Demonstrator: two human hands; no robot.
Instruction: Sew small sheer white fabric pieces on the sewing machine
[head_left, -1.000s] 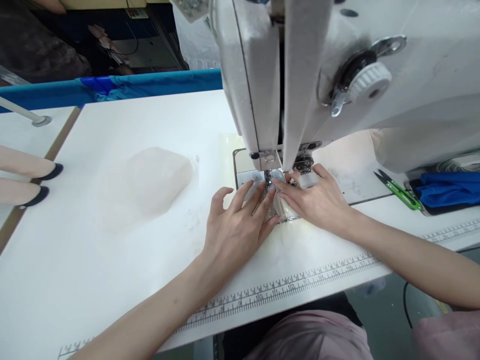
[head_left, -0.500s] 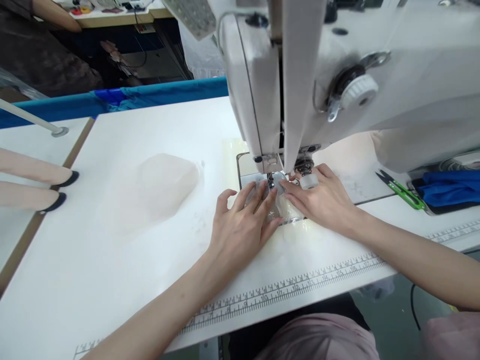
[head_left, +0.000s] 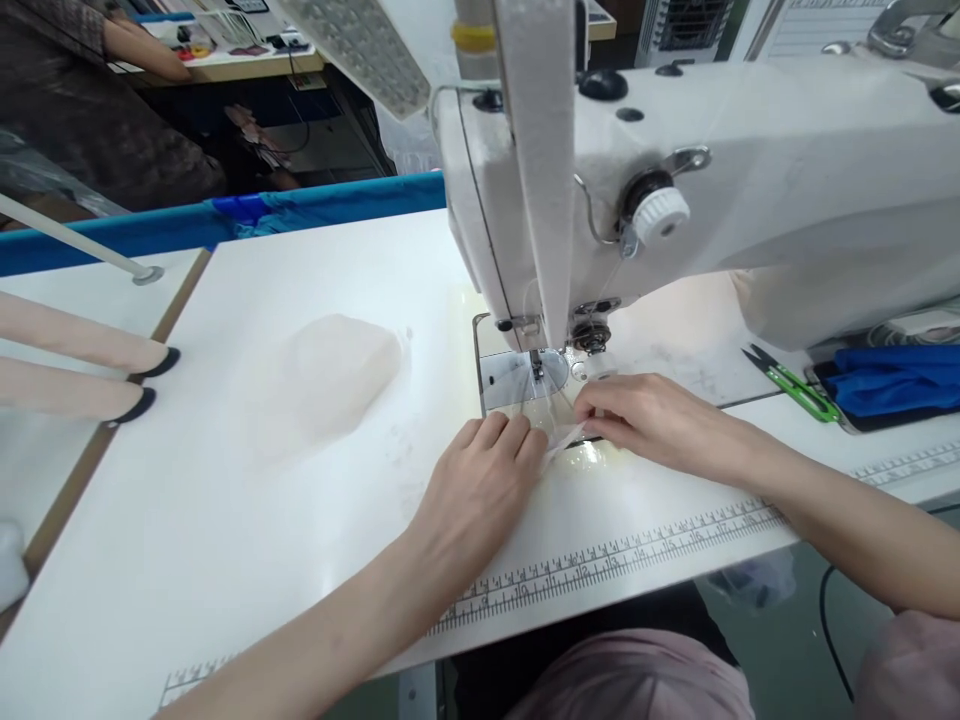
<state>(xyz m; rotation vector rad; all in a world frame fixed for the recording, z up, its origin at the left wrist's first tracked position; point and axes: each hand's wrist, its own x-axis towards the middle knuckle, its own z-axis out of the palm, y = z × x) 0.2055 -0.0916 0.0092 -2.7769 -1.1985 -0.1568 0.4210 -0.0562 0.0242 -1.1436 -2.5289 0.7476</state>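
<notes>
Under the presser foot (head_left: 536, 365) of a white sewing machine (head_left: 720, 150) lies a thin, see-through piece of sheer fabric (head_left: 556, 412). My left hand (head_left: 484, 480) is closed at the near left of the needle plate, fingers curled down on the fabric's edge, fingertips hidden. To the right of the foot, my right hand (head_left: 645, 420) pinches the fabric's near edge between thumb and fingers. A narrow raised strip of the fabric runs between both hands.
Another sheer fabric piece (head_left: 330, 375) lies flat on the white table (head_left: 300, 560), left of the machine. Green thread snips (head_left: 799, 388) and blue cloth (head_left: 896, 375) in a dark tray sit at right. A printed ruler (head_left: 585, 572) follows the front edge. Another person's arm (head_left: 146, 50) shows far left.
Both hands have drawn back from the presser foot toward the front edge. The left fingers, spread flat before, are now curled; the right hand now pinches the fabric's edge. The view has shifted slightly.
</notes>
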